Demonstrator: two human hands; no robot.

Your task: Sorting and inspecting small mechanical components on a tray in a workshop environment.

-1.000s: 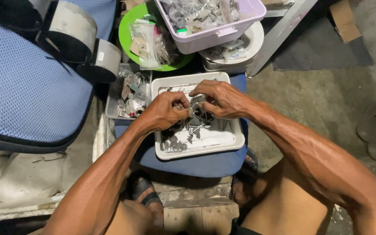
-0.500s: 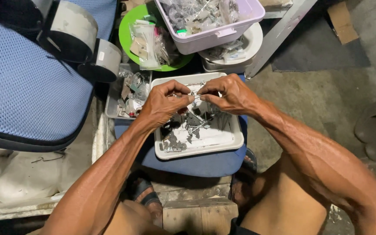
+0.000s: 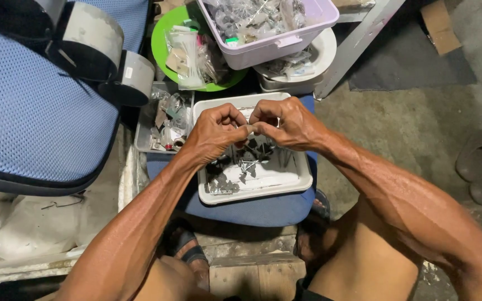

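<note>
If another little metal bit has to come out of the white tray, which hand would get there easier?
Probably the left hand. It hangs over the tray's pile of small metal parts, while the right hand sits nearer the far rim. Both pinch something tiny between fingertips, so either must let go first.

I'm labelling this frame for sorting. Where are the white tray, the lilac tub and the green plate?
white tray [image 3: 299, 179]: head view, bare right rim.
lilac tub [image 3: 274, 47]: head view, front wall.
green plate [image 3: 160, 42]: head view, bare left rim.
</note>
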